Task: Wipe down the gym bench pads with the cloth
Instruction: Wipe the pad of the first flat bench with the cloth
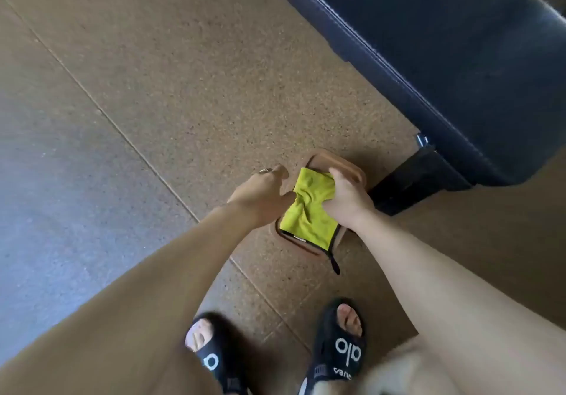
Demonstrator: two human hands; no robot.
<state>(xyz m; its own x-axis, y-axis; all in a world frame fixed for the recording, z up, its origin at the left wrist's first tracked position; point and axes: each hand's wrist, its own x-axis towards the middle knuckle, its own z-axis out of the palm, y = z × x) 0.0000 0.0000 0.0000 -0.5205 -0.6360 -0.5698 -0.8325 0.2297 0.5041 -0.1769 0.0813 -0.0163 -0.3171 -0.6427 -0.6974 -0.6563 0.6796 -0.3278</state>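
Yellow-green microfibre cloth (309, 208), crumpled, with a dark edge binding and a small black tag trailing off its near right corner. It lies over a shallow tan tray (356, 171) that sits on the floor just near and left of the bench's black foot.

Right hand (347, 197): fingers curled into the far right part of the cloth, gripping a bunch of fabric. Left hand (263, 194): thumb and fingertips pinch the cloth's left edge at mid-length; a ring shows on one finger. Both hands therefore hold the cloth, one on each side, with the cloth between them.

Key relation: the gym bench pad (459, 58), dark navy vinyl with a stitched seam, lies far and to the right of both hands and higher than the floor. Its long axis runs diagonally from far left to near right. The right hand is the nearer to it. Judgement: the cloth has yet to reach the pad, so wiping appears not to have begun; the coming move calls for lifting the cloth up and rightward onto the vinyl.

Surface: speckled tan rubber floor (183, 73) in large tiles with thin seams; the leftmost tiles read greyer. Person stands in black open-toed slides (340, 348), feet near the bottom edge.
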